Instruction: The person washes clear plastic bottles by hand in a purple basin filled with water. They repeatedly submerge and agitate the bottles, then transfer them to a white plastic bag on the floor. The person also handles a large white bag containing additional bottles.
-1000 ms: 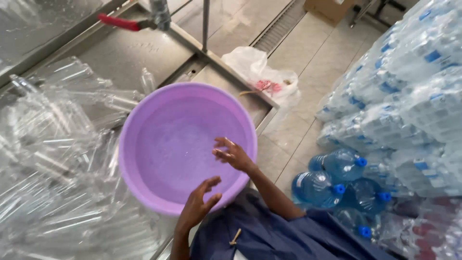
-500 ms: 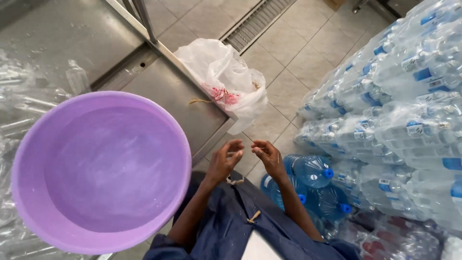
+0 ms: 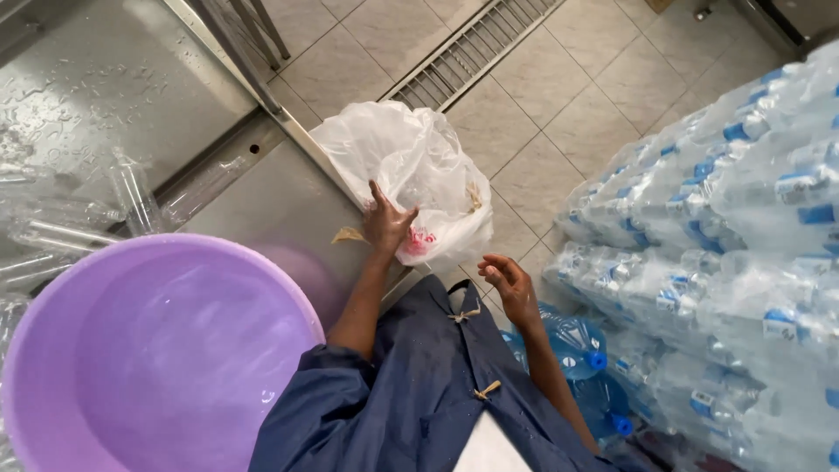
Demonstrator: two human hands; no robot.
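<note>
Big purple basin (image 3: 157, 350) at lower left, on a wet steel counter (image 3: 105, 79). Clear empty bottles (image 3: 61, 214) lying on their sides just behind the basin. Small tan scrap (image 3: 348, 234) near the counter's edge. Metal drain grate (image 3: 472, 48) set in the tiled floor (image 3: 559, 96). Stacked shrink-wrapped packs of blue-capped bottles (image 3: 725, 201) at right, with blue jugs (image 3: 572, 345) beside them
</note>
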